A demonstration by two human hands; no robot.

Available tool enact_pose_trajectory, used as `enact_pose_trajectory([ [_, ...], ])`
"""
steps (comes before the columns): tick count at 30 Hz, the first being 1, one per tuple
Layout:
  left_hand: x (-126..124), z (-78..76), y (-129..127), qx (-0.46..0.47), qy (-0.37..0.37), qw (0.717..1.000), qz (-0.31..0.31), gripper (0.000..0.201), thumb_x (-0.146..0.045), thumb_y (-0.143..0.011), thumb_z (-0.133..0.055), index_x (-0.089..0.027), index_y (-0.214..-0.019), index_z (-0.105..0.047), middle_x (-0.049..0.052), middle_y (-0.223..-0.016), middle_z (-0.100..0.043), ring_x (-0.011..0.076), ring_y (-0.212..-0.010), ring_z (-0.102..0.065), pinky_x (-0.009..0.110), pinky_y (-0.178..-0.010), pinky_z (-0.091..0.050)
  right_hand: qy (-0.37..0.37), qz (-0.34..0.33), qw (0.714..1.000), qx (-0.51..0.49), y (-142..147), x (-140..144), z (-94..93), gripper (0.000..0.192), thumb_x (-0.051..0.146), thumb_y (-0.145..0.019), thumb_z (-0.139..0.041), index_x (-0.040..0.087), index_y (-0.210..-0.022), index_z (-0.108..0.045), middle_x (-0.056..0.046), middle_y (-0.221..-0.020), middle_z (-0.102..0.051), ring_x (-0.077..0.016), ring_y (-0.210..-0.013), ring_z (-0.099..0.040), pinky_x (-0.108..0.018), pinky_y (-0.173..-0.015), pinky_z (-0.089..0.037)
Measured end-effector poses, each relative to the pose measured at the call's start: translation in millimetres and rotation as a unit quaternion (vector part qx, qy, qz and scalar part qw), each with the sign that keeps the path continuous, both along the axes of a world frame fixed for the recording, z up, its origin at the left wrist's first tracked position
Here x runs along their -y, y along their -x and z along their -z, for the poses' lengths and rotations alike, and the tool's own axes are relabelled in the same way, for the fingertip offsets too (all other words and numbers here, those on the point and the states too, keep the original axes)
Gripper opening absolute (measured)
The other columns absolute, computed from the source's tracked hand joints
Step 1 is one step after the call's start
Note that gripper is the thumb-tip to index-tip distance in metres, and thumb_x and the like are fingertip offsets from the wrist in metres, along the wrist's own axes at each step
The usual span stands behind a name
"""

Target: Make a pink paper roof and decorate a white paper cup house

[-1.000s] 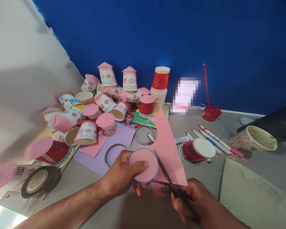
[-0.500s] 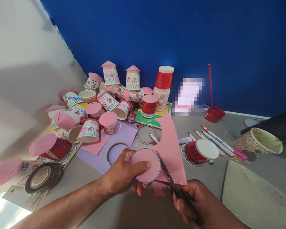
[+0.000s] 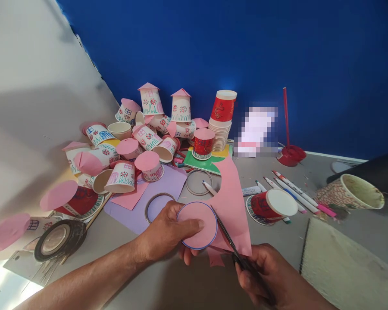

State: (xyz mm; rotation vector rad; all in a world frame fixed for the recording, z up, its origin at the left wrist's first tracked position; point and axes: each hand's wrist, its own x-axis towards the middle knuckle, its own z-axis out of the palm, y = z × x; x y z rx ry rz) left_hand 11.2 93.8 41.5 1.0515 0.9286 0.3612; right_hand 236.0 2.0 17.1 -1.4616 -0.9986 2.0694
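Observation:
My left hand (image 3: 163,234) pinches a pink paper circle (image 3: 197,224) with a blue pen outline, thumb on top. The circle is still joined to a larger pink paper sheet (image 3: 231,202) that rises to its right. My right hand (image 3: 267,275) grips black scissors (image 3: 228,239), whose blades lie along the circle's right edge, between circle and sheet. Both hands hover low over the grey table (image 3: 342,215), near its front.
A heap of decorated paper cups with pink lids (image 3: 139,137) fills the back left, beside a red cup stack (image 3: 223,118). A tape roll (image 3: 56,241), metal rings (image 3: 198,181), markers (image 3: 294,191), a tipped red cup (image 3: 271,206), a patterned cup (image 3: 352,196), a woven mat (image 3: 345,267).
The scissors have advanced a little along the circle's edge and the loose sheet has swung slightly. The view shifted a bit to the left.

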Motion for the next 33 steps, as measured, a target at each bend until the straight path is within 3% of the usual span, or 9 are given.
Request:
enact_pose_trajectory([
  [11, -3.6, -1.3, 1.7, -0.013, 0.001, 1.0, 0.009, 0.037, -0.044, -0.077, -0.075, -0.011, -0.061, -0.07, 0.007, -0.051, -0.067, 0.0115, -0.035, -0.059, 0.016, -0.035, -0.047, 0.013, 0.003, 0.999, 0.034, 2.8, -1.1, 2.2, 0.044, 0.053, -0.058, -0.079, 0.021, -0.051, -0.049, 0.008, -0.043, -0.04, -0.0043, -0.041, -0.031, -0.024, -0.045, -0.021],
  [24, -5.0, 1.1, 6.8, -0.03, 0.002, 0.997, 0.066, 0.036, -0.043, -0.079, -0.071, -0.011, -0.062, -0.07, 0.006, -0.049, -0.066, 0.0121, -0.034, -0.06, 0.015, -0.034, -0.042, -0.007, -0.035, 0.999, 0.03, 2.3, -2.7, -6.8, 0.062, 0.076, -0.054, -0.08, 0.02, -0.057, -0.052, 0.005, -0.047, -0.048, -0.0066, -0.045, -0.037, -0.023, -0.048, -0.027],
  [33, -9.3, -1.8, 7.7, -0.009, 0.016, 0.997, 0.079, 0.032, -0.041, -0.075, -0.074, -0.013, -0.06, -0.068, 0.004, -0.047, -0.065, 0.0113, -0.028, -0.054, 0.017, -0.029, -0.039, 0.004, -0.035, 0.999, 0.029, -0.4, 1.6, -1.3, 0.052, 0.064, -0.059, -0.08, 0.021, -0.057, -0.051, 0.007, -0.046, -0.044, -0.0055, -0.044, -0.033, -0.024, -0.047, -0.023],
])
